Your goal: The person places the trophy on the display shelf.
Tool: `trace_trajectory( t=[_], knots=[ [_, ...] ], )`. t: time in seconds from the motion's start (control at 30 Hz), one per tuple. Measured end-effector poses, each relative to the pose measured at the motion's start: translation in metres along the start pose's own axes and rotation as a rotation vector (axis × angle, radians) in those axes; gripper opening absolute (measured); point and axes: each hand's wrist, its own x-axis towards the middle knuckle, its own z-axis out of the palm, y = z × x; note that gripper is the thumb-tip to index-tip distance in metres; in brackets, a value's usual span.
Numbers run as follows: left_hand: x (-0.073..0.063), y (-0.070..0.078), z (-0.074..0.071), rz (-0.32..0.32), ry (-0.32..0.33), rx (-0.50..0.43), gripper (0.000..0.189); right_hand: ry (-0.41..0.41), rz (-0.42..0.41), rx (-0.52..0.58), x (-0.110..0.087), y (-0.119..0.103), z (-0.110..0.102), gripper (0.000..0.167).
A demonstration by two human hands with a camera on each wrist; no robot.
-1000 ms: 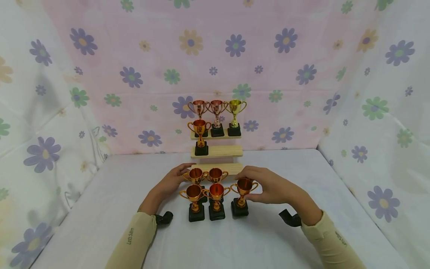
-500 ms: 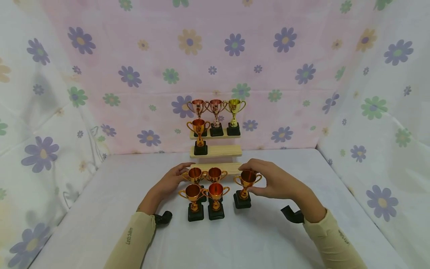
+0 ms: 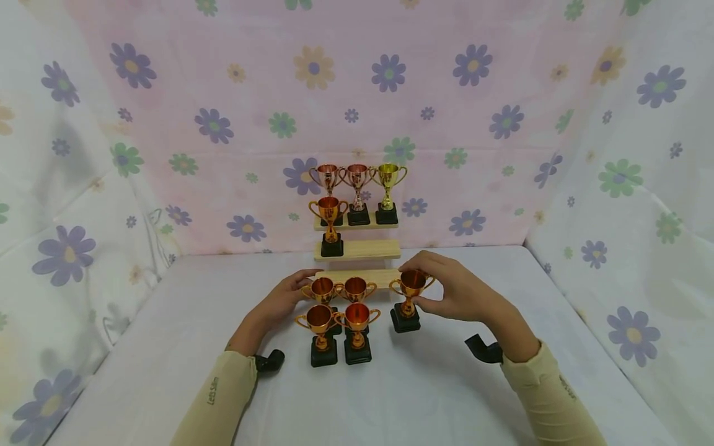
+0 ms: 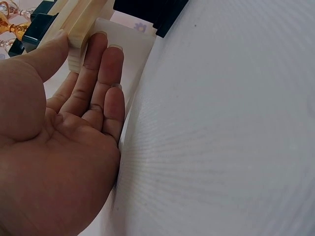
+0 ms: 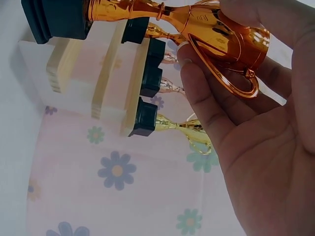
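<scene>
My right hand (image 3: 460, 288) pinches an orange-gold trophy cup (image 3: 413, 284) by its bowl, thumb on one side and fingers on the other. The cup is nearly upright, its black base just right of the lowest shelf. In the right wrist view the held trophy (image 5: 211, 32) shows one looped handle. My left hand (image 3: 283, 298) is at the left end of the three-step wooden shelf (image 3: 368, 249). In the left wrist view its thumb (image 4: 54, 51) presses one face of a wooden board (image 4: 81, 29), with fingers on the other side.
Several orange-gold trophies (image 3: 357, 317) stand in two rows before the shelf. The top step holds two rose-gold trophies (image 3: 358, 178) and one yellow-gold trophy (image 3: 388, 179). Another orange-gold trophy (image 3: 330, 212) stands at the middle step's left. Flowered cloth (image 3: 357, 80) hangs behind.
My right hand has carried the orange-gold trophy up and away from me, toward the right end of the lowest shelf. My left hand has stayed at the shelf's left end.
</scene>
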Motion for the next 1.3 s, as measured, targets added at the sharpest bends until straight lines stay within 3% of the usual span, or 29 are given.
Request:
trace_trajectory(
  t=[0.23,0.67,0.93,1.3],
  knots=[
    [-0.001,-0.002,-0.001,-0.004,0.002,0.013,0.051,0.026,-0.001,-0.042,0.005,0.004,-0.001,0.051],
    [-0.002,0.0,0.0,0.014,-0.009,-0.008,0.053,0.086,-0.044,-0.02,0.019,0.013,-0.004,0.051],
    [-0.001,-0.001,-0.001,0.016,-0.016,-0.016,0.055,0.081,-0.064,-0.058,0.035,0.017,-0.008,0.05],
    [-0.002,0.0,-0.001,0.021,-0.013,-0.021,0.054,0.056,-0.104,-0.155,0.065,0.014,-0.03,0.05]
  ],
)
